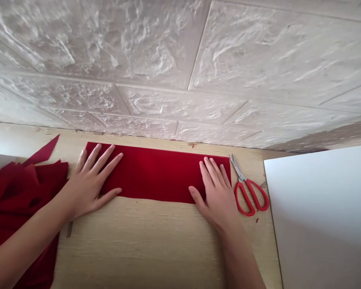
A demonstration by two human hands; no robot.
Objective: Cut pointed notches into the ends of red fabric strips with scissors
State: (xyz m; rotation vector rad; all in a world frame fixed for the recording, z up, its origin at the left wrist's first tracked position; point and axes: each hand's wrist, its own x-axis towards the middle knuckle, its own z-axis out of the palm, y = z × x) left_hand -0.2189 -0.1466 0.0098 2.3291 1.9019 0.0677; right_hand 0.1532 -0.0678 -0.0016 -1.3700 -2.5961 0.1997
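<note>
A long strip of dark red felt [156, 174] lies flat across the wooden table [168, 245], close to the wall. My left hand [93, 180] presses palm-down on the strip's left end, fingers spread. My right hand [215, 192] rests the same way on its right end, with the fingertips near the far edge. Neither hand grips anything. Red-handled scissors [248, 192] lie shut just beyond my right hand, their blades pointing away from me.
A heap of cut red felt pieces [18, 192] lies at the left, partly under my left forearm. A white board [319, 216] covers the right side of the table. Behind the table's far edge rises a white embossed brick-pattern wall panel [180, 68].
</note>
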